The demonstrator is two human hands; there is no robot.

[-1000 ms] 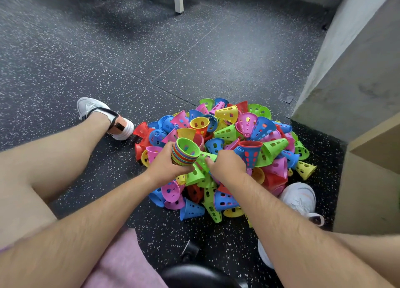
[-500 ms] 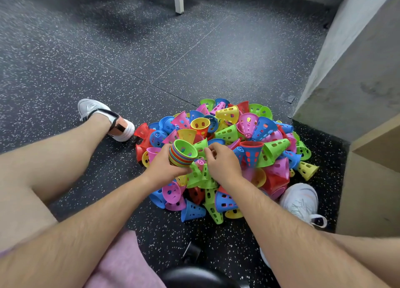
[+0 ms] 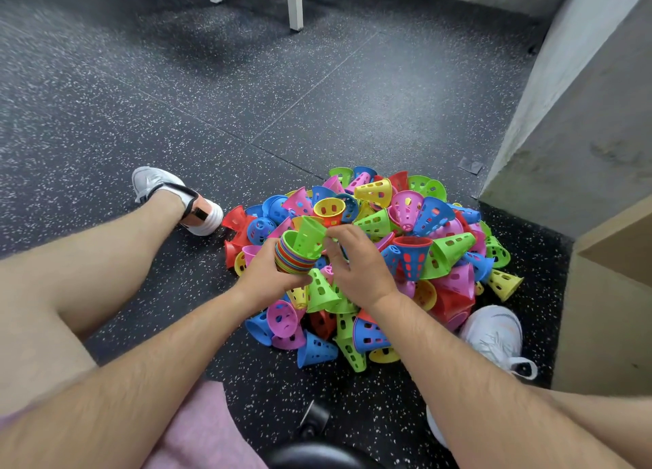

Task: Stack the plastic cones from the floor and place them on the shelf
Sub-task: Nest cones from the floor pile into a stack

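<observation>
1. My left hand [image 3: 263, 274] curls round one stack [image 3: 294, 262] of nested cones, held just above the heap. Its rims are banded red, orange, blue and green.
2. My right hand [image 3: 356, 267] pinches one green cone [image 3: 310, 237] in its fingertips. The cone is perforated and tilted, narrow end in the stack's open top.
3. Beneath lies one pile [image 3: 405, 242] of loose holed cones, too many to count: pink, blue, yellow, red, green.
4. The pile rests on the speckled floor [image 3: 247, 98] between my two white shoes [image 3: 494, 331].

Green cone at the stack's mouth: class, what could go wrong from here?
1. The green cone meets the stack at a slant, pinched by the right hand; it may jam rather than nest.
2. Only the left hand grips the stack, so a hard push could knock it into the pile.
</observation>
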